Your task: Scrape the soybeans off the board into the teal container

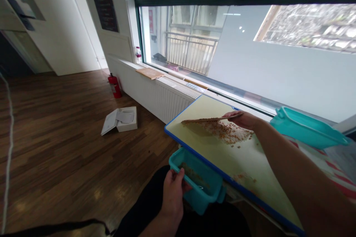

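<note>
Head view: left hand (172, 190) grips a teal plastic tub (200, 202), apparently steadying it by the near edge of a pale-yellow, blue-rimmed worktop (205, 147), while right hand (244, 118) pinches a thin brown board (204, 120) beside loose brown-and-white grains (233, 134).

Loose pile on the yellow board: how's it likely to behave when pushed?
The pile would likely scatter rather than shift as one, being many small separate bits. It probably slides easily: the board looks smooth. Strays seem likely; some bits lie apart from the rest.
</note>
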### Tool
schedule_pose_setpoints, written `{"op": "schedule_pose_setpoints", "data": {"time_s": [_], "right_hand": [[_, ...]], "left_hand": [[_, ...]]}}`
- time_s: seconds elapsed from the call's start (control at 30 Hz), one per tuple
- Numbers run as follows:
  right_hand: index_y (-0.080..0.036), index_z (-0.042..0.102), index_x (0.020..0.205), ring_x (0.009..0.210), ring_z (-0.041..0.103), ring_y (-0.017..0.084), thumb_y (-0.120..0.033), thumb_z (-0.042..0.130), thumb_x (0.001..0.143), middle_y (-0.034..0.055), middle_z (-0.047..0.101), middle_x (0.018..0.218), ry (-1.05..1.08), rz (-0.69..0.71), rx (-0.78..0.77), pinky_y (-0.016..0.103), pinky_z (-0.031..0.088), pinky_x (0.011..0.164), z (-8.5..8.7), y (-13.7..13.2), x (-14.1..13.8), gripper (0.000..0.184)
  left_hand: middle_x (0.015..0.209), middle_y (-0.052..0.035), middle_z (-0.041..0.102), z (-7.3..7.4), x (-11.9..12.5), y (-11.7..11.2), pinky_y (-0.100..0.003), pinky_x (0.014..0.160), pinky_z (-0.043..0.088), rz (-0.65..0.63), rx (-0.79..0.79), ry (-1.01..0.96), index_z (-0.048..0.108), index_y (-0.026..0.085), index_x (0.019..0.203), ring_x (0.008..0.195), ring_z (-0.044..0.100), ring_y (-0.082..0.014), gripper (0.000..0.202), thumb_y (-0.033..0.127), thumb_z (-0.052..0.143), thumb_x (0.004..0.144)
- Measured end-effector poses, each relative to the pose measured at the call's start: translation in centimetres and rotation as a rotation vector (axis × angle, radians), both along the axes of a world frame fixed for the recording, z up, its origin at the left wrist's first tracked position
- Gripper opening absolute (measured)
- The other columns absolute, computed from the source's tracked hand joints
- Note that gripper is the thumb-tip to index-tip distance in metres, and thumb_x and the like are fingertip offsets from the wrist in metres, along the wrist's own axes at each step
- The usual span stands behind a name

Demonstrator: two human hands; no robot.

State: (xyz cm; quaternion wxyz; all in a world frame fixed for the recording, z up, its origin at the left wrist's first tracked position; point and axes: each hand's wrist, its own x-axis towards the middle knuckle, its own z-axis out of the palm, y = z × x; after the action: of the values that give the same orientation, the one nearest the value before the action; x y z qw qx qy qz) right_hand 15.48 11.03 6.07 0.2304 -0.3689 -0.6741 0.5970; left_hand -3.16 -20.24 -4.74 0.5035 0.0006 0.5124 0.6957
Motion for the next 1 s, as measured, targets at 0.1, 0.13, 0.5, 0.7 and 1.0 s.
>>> {"op": "schedule_pose_setpoints", "data": {"time_s": [0.1, 0.13, 0.5, 0.7, 1.0], "right_hand": [[-0.023, 0.070, 0.064, 0.084, 0.060, 0.016, -0.019, 0.078, 0.048, 0.0001, 0.070, 0.082, 0.005, 0.030, -0.005, 0.030, 0.041, 0.085, -0.3, -0.2, 0.4, 0.019], [-0.023, 0.071, 0.066, 0.084, 0.060, 0.016, -0.019, 0.078, 0.049, 0.0007, 0.070, 0.083, 0.001, 0.037, -0.009, 0.030, 0.042, 0.085, -0.4, -0.2, 0.5, 0.019], [-0.022, 0.070, 0.070, 0.083, 0.061, 0.015, -0.021, 0.077, 0.052, 0.0011, 0.070, 0.085, -0.006, 0.084, 0.009, 0.029, 0.045, 0.081, -0.3, -0.9, 0.6, 0.019], [-0.023, 0.071, 0.070, 0.083, 0.061, 0.017, -0.021, 0.077, 0.051, 0.0012, 0.070, 0.084, 0.009, 0.074, -0.010, 0.030, 0.046, 0.081, -0.3, -1.2, 0.2, 0.020], [-0.025, 0.071, 0.067, 0.084, 0.062, 0.019, -0.023, 0.077, 0.051, 0.0014, 0.070, 0.083, -0.008, 0.085, 0.002, 0.031, 0.047, 0.080, -0.5, -2.3, -0.8, 0.017]], "left_hand": [[0.061, 0.0016, 0.054, 0.4, -0.2, 0.1, -0.022, 0.045, 0.047, 0.005, 0.003, -0.002, 0.055, 0.014, 0.072, 0.051, 0.051, -0.0095, 0.021, 0.026, 0.071, 0.065], [0.060, 0.0018, 0.054, 0.5, -0.2, 0.1, -0.022, 0.044, 0.047, 0.007, 0.006, 0.001, 0.055, 0.014, 0.072, 0.050, 0.051, -0.0095, 0.022, 0.026, 0.071, 0.065], [0.056, 0.0023, 0.053, 0.8, -2.6, 0.5, -0.022, 0.042, 0.046, 0.025, 0.016, 0.041, 0.053, 0.014, 0.071, 0.047, 0.050, -0.0091, 0.024, 0.025, 0.073, 0.062], [0.054, 0.0033, 0.051, 1.3, -3.6, 0.6, -0.021, 0.041, 0.045, 0.034, 0.036, 0.064, 0.053, 0.014, 0.070, 0.045, 0.049, -0.0084, 0.026, 0.027, 0.074, 0.061], [0.051, 0.0046, 0.050, 1.6, -5.1, 1.1, -0.020, 0.039, 0.043, 0.016, 0.048, 0.081, 0.053, 0.015, 0.072, 0.039, 0.047, -0.0072, 0.027, 0.028, 0.074, 0.060]]}}
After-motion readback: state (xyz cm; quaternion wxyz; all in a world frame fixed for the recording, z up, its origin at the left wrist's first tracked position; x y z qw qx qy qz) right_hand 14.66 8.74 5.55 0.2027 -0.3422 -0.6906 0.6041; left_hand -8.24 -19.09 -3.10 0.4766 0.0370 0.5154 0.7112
